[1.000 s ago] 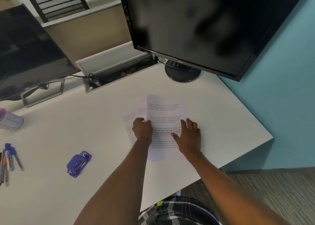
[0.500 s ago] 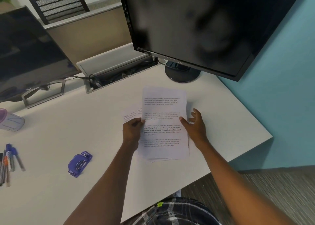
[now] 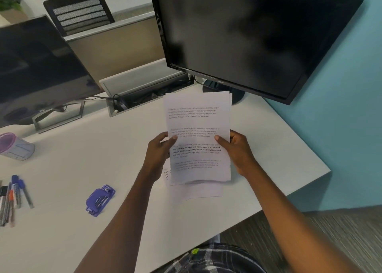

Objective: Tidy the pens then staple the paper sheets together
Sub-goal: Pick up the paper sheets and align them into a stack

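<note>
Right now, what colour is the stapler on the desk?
The stapler is purple with a bluish tint, seen best in the head view.

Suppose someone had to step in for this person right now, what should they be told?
Left hand and right hand each grip a side of the paper sheets, lifted off the desk.
Purple stapler lies untouched to the left.
Pens lie loose at the desk's left edge, not in the cup.
Done: sheets gathered in hand, edges uneven.
Left: square them, staple; pens look untidied.
</note>
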Motion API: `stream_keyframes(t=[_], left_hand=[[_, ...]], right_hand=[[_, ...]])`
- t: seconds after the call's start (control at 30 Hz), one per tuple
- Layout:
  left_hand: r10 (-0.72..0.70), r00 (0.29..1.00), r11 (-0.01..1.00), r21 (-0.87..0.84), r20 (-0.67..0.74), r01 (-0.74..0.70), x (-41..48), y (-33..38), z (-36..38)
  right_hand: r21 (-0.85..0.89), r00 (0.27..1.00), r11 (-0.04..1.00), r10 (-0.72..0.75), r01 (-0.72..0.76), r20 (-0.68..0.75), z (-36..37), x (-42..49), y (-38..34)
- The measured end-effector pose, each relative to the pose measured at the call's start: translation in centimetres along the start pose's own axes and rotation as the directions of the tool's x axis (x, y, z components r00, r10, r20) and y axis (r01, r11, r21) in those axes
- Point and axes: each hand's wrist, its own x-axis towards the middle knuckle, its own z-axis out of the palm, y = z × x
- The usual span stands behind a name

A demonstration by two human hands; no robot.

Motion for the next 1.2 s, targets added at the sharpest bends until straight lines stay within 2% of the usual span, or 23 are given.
stream_keyframes(t=[0.13,0.3,0.8,0.97,1.1,1.2], left_hand=[[0.137,0.99,0.99,0.02,0.023,-0.137,0.2,2.2,1.1],[0.179,0.984,0.984,-0.018,0.002,-0.179,0.1,2.7,1.8],[0.147,0.989,0.989,-0.004,-0.015,-0.147,-1.4,0.7,3.2],[0.106,0.994,0.994,0.037,-0.014,-0.106,-1.4,0.1,3.6],[0.114,0.993,0.992,0.045,0.02,-0.114,-1.2,0.3,3.0],[0.068,0.998,0.997,0.042,0.011,-0.068,-1.0,0.2,2.4]], right_hand=[[-0.024,0.996,0.996,-0.081,0.08,-0.034,0.7,-0.3,-1.5],[-0.011,0.983,0.988,-0.157,0.157,-0.099,1.5,-0.9,-1.7],[0.004,0.996,0.998,-0.056,0.056,-0.07,1.5,-1.5,1.1],[-0.061,0.997,0.998,-0.015,0.01,-0.077,1.5,-1.4,2.2],[-0.094,0.998,0.995,-0.021,0.016,-0.051,0.8,-1.4,1.6],[-0.121,0.999,0.992,-0.033,0.029,-0.031,0.2,-1.3,1.0]])
